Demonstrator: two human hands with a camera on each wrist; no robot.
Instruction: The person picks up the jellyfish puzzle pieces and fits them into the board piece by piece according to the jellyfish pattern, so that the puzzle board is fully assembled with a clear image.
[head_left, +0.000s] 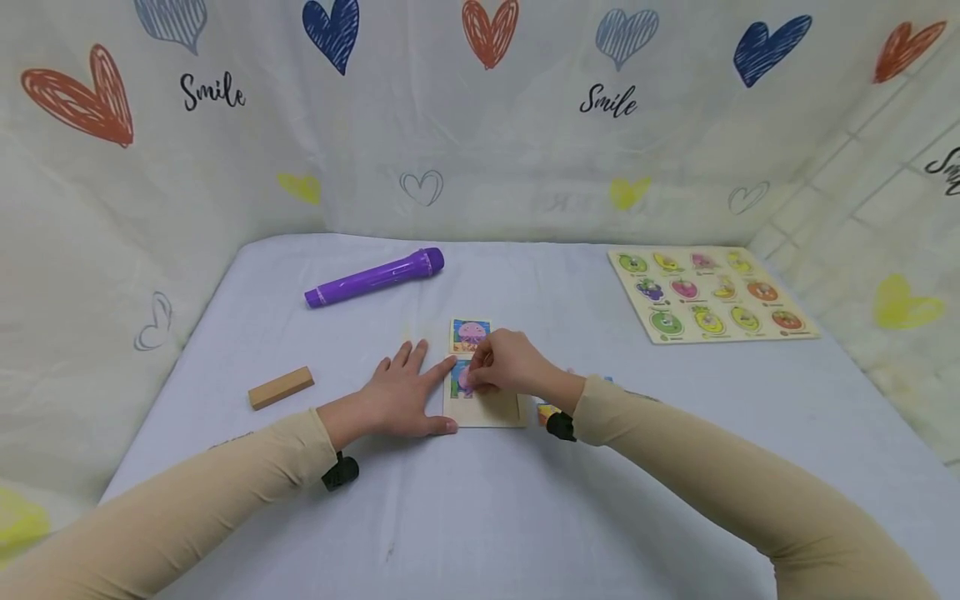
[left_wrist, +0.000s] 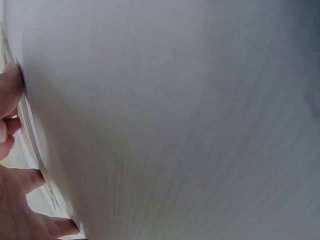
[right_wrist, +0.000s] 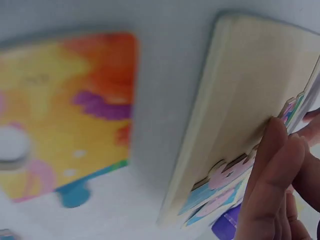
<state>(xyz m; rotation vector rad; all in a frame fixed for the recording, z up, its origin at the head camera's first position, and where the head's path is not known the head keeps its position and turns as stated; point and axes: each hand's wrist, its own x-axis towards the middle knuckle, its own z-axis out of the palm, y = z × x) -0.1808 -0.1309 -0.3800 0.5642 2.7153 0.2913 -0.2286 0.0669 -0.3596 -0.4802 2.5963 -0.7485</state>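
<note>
A shallow wooden puzzle board (head_left: 487, 412) lies flat in the middle of the table, with picture pieces (right_wrist: 220, 180) in pink and blue along its far side. My left hand (head_left: 405, 396) rests with spread fingers, its index finger and thumb at the board's left edge. Over the board, my right hand (head_left: 510, 362) has its fingers curled and pinches a small puzzle piece (head_left: 461, 379) at the upper left corner; the fingers partly hide it. Just beyond the board lies a picture card (head_left: 471, 335) with a pink sea creature.
Right of the board, partly under my right wrist, lie loose puzzle pieces, one of them yellow and orange (right_wrist: 70, 115). A purple toy microphone (head_left: 375, 277) lies at the back left and a wooden block (head_left: 281, 388) at the left. A fruit puzzle board (head_left: 712, 296) is at the back right.
</note>
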